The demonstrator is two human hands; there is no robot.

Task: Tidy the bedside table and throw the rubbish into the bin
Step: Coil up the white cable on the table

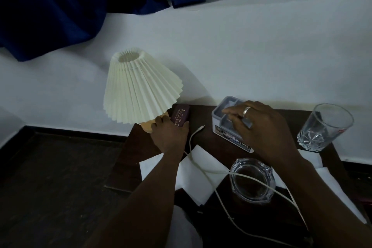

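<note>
On the dark wooden bedside table (pixel 203 119), my left hand (pixel 169 137) grips a maroon glasses case (pixel 180 116) with gold lettering, right beside the lamp base. My right hand (pixel 259 127) reaches over a grey compartmented organiser box (pixel 223 119), fingers stretched across its top, with a small grey-blue object pinched under the fingers. White paper napkins (pixel 198 177) lie spread on the table's front. A white charging cable (pixel 193 141) runs across them and over a glass ashtray (pixel 252 180).
A lamp with a cream pleated shade (pixel 141 88) stands at the table's back left. A cut-glass tumbler (pixel 324 127) sits at the back right. White wall behind, dark floor to the left, blue curtain above.
</note>
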